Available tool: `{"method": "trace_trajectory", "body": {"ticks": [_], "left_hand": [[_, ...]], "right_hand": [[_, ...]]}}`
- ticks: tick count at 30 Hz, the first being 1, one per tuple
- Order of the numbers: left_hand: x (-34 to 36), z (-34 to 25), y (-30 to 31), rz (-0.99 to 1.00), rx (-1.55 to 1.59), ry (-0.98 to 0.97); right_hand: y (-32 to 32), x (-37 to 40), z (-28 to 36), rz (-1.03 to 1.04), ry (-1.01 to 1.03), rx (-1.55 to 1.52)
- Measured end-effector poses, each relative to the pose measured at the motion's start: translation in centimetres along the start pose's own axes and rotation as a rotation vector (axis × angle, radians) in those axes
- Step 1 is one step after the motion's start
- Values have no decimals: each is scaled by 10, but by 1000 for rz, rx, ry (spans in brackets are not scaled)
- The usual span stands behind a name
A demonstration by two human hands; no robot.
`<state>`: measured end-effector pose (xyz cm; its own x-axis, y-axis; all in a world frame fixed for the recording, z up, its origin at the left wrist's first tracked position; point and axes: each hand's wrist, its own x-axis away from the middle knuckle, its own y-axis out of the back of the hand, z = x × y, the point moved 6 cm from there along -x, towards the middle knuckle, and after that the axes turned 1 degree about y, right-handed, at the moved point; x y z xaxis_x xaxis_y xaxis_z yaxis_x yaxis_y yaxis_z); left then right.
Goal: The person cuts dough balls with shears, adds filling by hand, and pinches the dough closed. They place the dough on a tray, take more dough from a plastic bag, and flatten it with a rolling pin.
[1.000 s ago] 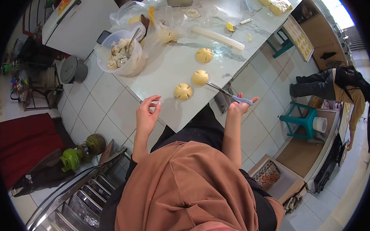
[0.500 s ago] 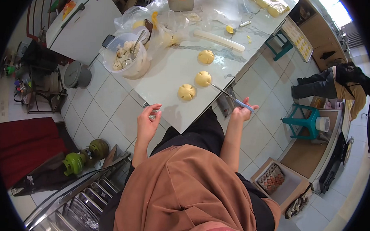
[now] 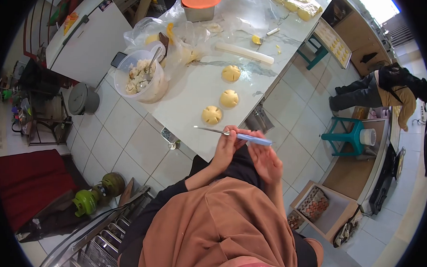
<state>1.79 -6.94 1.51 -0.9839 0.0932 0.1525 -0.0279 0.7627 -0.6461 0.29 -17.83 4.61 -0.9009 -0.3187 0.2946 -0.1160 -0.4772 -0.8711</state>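
Observation:
My left hand [image 3: 224, 150] pinches a pair of scissors [image 3: 253, 138] near the pivot, close in front of my body. The blue handles point right and the thin blades point left, with a small pale bit at the tip. My right hand [image 3: 267, 162] is beside the handles, palm showing and fingers stretched out at them. Beyond the blades, three round yellow dough buns lie in a row on the marble-patterned table [image 3: 186, 116]. The nearest bun [image 3: 212, 115], the middle bun [image 3: 229, 98] and the far bun [image 3: 231, 73] all have cuts around their edges.
On the table's left stands a clear tub [image 3: 154, 86] of whitish filling with a spoon, beside plastic bags [image 3: 178, 52]. A white rolling pin [image 3: 244, 53] lies behind the buns. A person [image 3: 384, 90] stands at right, past a teal stool [image 3: 342, 135].
The scissors have moved from the middle bun back toward my body and turned leftward. My left hand has come over and taken hold of them; my right hand's fingers have loosened.

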Motion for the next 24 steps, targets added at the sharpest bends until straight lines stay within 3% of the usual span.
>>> {"method": "trace_trajectory", "body": {"ticks": [1,3,4,5,8,9,10,12,15,18,22,23,24], "left_hand": [[-3,-3,6,-6,49,26],[-8,-14,19,-104,11,72],[-11,-22,20,-57,-72,112],[-15,-29,20,-9,-157,156],[-26,-30,11,191,-344,191],[-30,-27,6,220,-371,188],[-35,-24,0,250,-396,184],[-43,-20,-8,284,-342,201],[-55,-16,-20,361,-216,234],[-67,-11,-32,379,-201,254],[-83,-18,-47,533,-601,279],[-92,-17,-31,427,-629,349],[-108,-30,-16,310,-751,236]], "right_hand": [[14,3,3,164,-108,221],[66,-3,14,142,-349,357],[69,-7,14,133,-470,422],[72,-13,22,7,-320,599],[23,-27,14,337,-300,693],[18,-30,3,468,-379,688],[15,-32,-4,460,-529,704],[16,-39,-17,504,-527,633],[25,-47,-13,397,-495,412],[21,-48,-9,601,-528,525],[31,-55,-4,583,-471,482],[29,-61,7,544,-381,482],[24,-67,22,503,-293,479]]}}
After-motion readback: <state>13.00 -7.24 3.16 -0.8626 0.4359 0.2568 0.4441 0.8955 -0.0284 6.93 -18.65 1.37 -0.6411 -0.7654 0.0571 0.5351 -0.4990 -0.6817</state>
